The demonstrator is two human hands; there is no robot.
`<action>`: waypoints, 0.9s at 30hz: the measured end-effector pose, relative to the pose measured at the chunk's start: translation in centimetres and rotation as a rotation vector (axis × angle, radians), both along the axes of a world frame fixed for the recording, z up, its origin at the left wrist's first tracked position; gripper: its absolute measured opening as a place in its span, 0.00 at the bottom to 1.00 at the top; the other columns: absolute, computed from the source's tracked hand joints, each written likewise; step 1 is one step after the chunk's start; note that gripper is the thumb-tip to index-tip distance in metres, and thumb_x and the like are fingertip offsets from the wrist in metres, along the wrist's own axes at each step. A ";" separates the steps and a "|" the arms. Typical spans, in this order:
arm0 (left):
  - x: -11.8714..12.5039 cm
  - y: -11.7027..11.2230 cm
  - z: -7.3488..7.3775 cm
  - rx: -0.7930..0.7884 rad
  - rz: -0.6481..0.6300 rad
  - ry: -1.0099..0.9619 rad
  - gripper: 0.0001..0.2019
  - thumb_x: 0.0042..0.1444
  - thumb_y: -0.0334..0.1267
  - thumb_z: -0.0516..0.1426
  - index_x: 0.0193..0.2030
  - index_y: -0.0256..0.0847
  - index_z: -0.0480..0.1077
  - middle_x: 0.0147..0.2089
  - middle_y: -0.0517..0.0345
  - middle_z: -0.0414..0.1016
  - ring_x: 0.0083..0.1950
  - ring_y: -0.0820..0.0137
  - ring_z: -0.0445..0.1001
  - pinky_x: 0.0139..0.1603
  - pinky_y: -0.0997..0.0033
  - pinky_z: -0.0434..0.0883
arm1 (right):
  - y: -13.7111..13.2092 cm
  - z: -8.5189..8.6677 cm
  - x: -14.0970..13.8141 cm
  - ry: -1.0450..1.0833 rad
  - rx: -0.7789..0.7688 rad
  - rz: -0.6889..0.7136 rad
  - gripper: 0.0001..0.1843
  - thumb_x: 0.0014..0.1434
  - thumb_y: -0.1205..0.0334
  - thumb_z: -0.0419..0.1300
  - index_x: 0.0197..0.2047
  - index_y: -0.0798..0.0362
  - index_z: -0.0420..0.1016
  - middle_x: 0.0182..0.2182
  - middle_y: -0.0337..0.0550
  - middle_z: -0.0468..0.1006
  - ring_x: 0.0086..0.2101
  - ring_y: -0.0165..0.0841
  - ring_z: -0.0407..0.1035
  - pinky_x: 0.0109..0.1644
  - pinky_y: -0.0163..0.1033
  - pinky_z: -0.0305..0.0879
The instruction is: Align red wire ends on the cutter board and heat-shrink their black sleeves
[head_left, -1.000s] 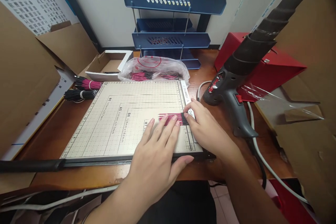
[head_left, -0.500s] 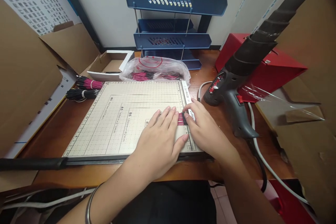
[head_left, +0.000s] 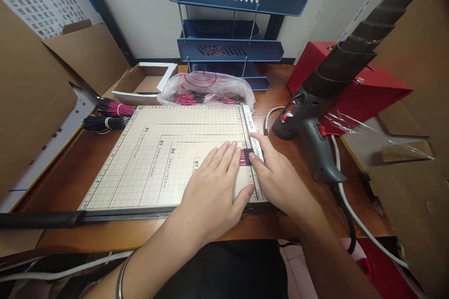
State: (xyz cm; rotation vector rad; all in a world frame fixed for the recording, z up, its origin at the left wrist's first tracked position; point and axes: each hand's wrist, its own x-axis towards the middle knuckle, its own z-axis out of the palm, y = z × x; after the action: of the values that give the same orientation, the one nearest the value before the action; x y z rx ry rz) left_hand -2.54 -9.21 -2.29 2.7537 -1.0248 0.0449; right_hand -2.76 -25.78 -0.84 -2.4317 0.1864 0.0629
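Observation:
My left hand lies flat, fingers stretched out, over a row of pink wires with black ends on a paper cutter's gridded board. The wires' left part is hidden under the palm. My right hand rests at the board's right edge. Its thumb touches the black wire ends, and the index finger lies apart from it, over the white ruler bar. The remaining fingers of that hand are mostly hidden. Along the front edge runs the cutter's blade arm, its black handle lowered at the left.
Beyond the board lies a plastic bag of pink and black wires. Two tied wire bundles sit left, near an open box. A heat gun stands right, before a red box. Blue shelves stand behind.
My right thumb and index finger have shifted slightly right, showing more of the black wire ends. My left hand stays flat on the wires. The view has shifted a little.

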 end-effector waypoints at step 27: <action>0.0 0.0 -0.2 -0.014 -0.016 -0.035 0.35 0.72 0.53 0.45 0.75 0.27 0.52 0.78 0.43 0.49 0.79 0.56 0.47 0.79 0.51 0.51 | -0.7 -0.3 0.6 -0.061 0.065 -0.058 0.28 0.69 0.50 0.48 0.70 0.45 0.58 0.63 0.52 0.73 0.59 0.53 0.70 0.60 0.59 0.66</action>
State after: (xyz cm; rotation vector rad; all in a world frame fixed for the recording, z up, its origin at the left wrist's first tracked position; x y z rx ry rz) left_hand -2.56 -9.24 -2.48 2.7414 -1.0513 0.0979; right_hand -2.20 -26.46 -1.16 -2.3581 0.2233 -0.0302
